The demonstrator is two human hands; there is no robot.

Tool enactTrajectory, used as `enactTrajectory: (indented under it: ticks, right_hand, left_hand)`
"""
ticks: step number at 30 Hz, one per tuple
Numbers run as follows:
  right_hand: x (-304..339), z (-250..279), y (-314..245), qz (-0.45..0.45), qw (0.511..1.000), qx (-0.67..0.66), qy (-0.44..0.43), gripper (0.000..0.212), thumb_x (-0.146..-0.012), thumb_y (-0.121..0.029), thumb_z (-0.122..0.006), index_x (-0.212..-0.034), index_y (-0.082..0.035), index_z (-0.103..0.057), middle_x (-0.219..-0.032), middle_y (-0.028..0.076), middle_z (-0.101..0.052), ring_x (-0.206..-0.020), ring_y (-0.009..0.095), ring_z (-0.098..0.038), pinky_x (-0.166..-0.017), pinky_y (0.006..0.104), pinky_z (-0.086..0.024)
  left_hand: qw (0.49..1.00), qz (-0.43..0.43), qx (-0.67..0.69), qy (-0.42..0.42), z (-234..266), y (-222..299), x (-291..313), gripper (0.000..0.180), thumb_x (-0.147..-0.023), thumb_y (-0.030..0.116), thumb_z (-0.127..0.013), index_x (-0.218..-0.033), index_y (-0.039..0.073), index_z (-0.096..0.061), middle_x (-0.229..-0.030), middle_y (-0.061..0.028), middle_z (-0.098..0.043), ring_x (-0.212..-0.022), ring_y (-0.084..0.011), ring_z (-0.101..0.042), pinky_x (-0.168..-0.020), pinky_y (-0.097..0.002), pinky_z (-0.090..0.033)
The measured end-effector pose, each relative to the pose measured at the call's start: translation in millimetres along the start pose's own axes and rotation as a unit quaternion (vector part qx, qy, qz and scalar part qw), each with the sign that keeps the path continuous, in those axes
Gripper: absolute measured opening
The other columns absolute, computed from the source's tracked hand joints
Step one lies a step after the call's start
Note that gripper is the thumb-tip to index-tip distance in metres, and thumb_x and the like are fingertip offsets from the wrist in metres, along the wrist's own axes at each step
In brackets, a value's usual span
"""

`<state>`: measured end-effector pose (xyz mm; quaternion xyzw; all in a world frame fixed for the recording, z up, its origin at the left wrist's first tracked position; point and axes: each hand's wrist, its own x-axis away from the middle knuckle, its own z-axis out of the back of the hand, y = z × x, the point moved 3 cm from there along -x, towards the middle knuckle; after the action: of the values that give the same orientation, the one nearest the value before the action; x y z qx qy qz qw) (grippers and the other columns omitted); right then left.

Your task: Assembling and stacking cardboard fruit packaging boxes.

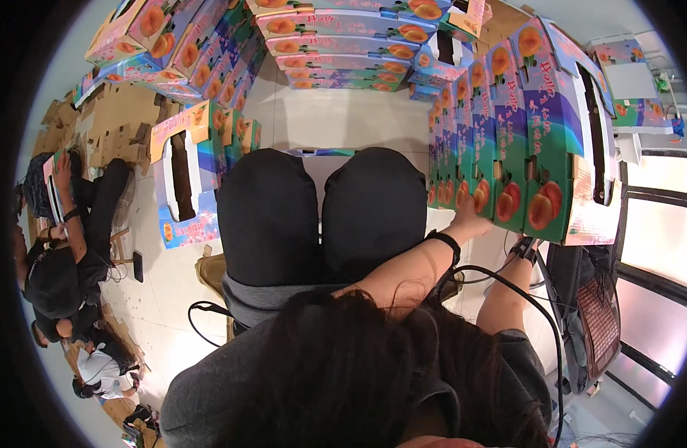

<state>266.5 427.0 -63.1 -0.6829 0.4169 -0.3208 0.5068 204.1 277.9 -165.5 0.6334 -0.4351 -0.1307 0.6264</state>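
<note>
At my right stands a row of peach-printed cardboard boxes [541,153], coloured pink, blue and green, the nearest with a dark handle slot. My left arm crosses in front of me, and my left hand [472,219] grips the lower edge of a box [511,187] in this row. Some of its fingers are hidden against the cardboard. Below the end of the nearest box is my right hand [527,246], mostly covered by it; its fingers do not show. Black bands circle both wrists.
More printed boxes are stacked ahead [347,45] and at far left [186,52]. A nearer group [185,179] stands left of my knees. A black cable [549,328] loops by my right arm, beside a dark bag [575,299]. Other people [56,276] sit at left.
</note>
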Motion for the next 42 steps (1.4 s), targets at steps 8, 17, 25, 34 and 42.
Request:
enactTrajectory:
  ticks: [8, 17, 25, 34, 42]
  right_hand:
    - [-14.3, 8.2, -14.5, 0.023, 1.000, 0.008, 0.013, 0.048, -0.091, -0.036, -0.049, -0.128, -0.005, -0.045, -0.107, 0.012, -0.061, -0.099, 0.027, -0.059, -0.090, 0.0445, -0.046]
    - [-24.4, 8.6, -17.6, 0.035, 0.999, 0.006, 0.019, 0.047, -0.091, -0.036, -0.048, -0.127, -0.006, -0.045, -0.108, 0.012, -0.061, -0.099, 0.026, -0.059, -0.090, 0.0448, -0.046]
    - [-36.5, 7.0, -20.2, 0.044, 0.999, 0.005, 0.015, 0.047, -0.091, -0.036, -0.047, -0.127, -0.006, -0.045, -0.108, 0.012, -0.061, -0.099, 0.026, -0.059, -0.090, 0.0450, -0.045]
    - [-33.0, 29.5, -13.3, 0.039, 0.999, 0.011, 0.032, 0.047, -0.092, -0.037, -0.047, -0.127, -0.006, -0.044, -0.108, 0.012, -0.061, -0.099, 0.026, -0.059, -0.091, 0.0453, -0.045]
    - [52.1, 134.7, 88.9, -0.330, 0.934, 0.035, 0.136, 0.047, -0.092, -0.037, -0.046, -0.127, -0.006, -0.044, -0.108, 0.012, -0.061, -0.099, 0.025, -0.059, -0.091, 0.0456, -0.044]
  left_hand:
    - [0.982, 0.130, -0.059, -0.124, 1.2, 39.9, 22.2, 0.121, -0.045, 0.012, -0.068, -0.140, -0.012, 0.001, -0.144, -0.0296, -0.020, -0.137, -0.0344, -0.023, -0.102, -0.0317, -0.035]
    - [0.982, 0.134, -0.047, -0.123, -2.2, 40.1, 32.0, 0.104, -0.048, 0.016, -0.067, -0.136, -0.010, -0.018, -0.143, -0.0251, -0.021, -0.132, -0.0319, -0.027, -0.097, -0.0346, -0.037]
    - [0.970, 0.157, -0.004, -0.185, -16.3, 17.2, 24.3, 0.089, -0.050, 0.013, -0.067, -0.126, -0.010, -0.026, -0.111, -0.0180, -0.046, -0.094, -0.0242, -0.049, -0.066, -0.0322, -0.045]
    - [0.977, 0.140, -0.085, -0.133, -19.5, 26.0, 30.0, 0.113, -0.054, 0.014, -0.067, -0.139, -0.013, 0.003, -0.123, -0.0254, -0.042, -0.106, -0.0305, -0.050, -0.076, -0.0343, -0.047]
    - [0.992, 0.051, -0.101, 0.050, 1.8, 100.9, 83.3, 0.103, -0.068, 0.018, -0.066, -0.143, -0.004, 0.002, -0.148, -0.0292, 0.002, -0.140, -0.0377, 0.001, -0.110, -0.0467, -0.020]
